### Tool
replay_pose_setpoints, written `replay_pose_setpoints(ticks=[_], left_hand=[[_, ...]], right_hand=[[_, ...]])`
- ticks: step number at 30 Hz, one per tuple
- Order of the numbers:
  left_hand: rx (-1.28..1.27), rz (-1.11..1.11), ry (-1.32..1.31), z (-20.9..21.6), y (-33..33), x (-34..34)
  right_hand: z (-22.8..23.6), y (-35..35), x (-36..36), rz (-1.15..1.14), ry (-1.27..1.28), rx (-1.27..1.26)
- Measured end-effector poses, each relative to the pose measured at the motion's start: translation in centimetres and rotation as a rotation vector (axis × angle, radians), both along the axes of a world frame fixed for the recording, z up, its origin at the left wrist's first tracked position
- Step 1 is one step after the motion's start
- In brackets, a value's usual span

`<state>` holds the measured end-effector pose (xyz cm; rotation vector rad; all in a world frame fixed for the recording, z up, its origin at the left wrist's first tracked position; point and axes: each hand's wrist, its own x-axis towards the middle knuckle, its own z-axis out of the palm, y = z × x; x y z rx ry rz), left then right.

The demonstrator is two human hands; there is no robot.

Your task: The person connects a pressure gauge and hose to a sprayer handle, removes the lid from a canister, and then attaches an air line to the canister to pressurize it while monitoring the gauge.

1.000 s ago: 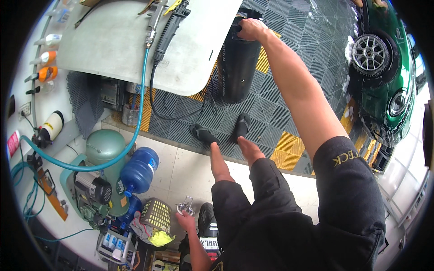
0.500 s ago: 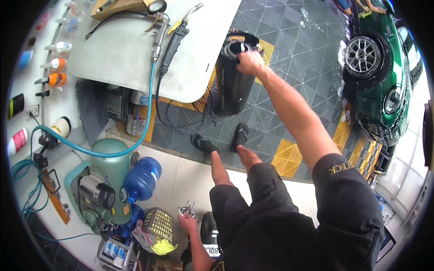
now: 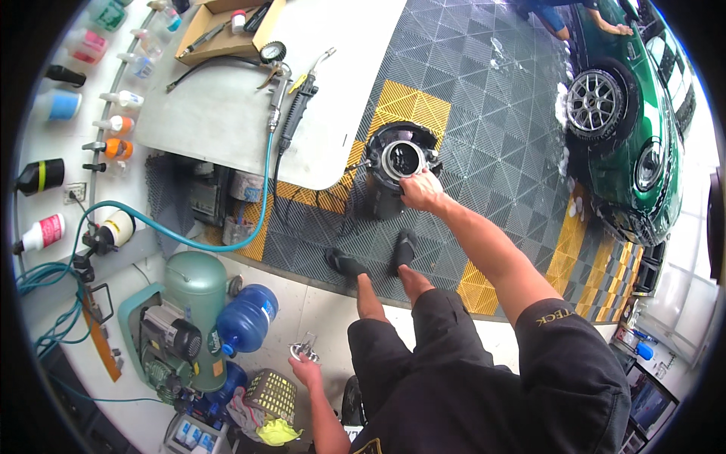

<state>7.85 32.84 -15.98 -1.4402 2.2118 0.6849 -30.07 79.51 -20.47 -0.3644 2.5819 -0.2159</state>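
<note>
A black cylindrical tank [image 3: 387, 203] with a round open mouth stands on the tiled floor ahead of my feet. My right hand [image 3: 423, 189] is closed on the near right edge of its pale neck ring [image 3: 401, 160]. The mouth faces up toward me, with a dark inside. Low on the left, away from the tank, my left hand [image 3: 305, 369] grips a small pale round lid with a metal wire handle [image 3: 304, 348]. My fingers partly cover the lid.
Left of the tank is a white table [image 3: 219, 125] bearing a tire inflator [image 3: 278, 83], a spray gun [image 3: 299, 113] and a cardboard box [image 3: 227, 34]. A teal hose [image 3: 257, 227] loops down past a green air compressor [image 3: 195, 295]. A wet green car [image 3: 643, 113] stands right, with another person's hand [image 3: 616, 29] there.
The tank's mouth has come nearer and turned more toward me, my right hand still at its rim. The whole view has shifted slightly. My left hand keeps the lid.
</note>
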Motion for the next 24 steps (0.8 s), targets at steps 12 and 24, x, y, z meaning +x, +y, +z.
replay_pose_setpoints(ticks=[12, 24], left_hand=[[-0.049, 0.026, -0.045, -2.0, -1.4, 4.3], [-0.107, 0.151, -0.026, -1.4, 1.2, 1.7]], right_hand=[[-0.6, 0.3, -2.5, -0.039, -0.022, 0.017], [-1.8, 2.3, -14.6, -0.021, 0.043, -0.031]])
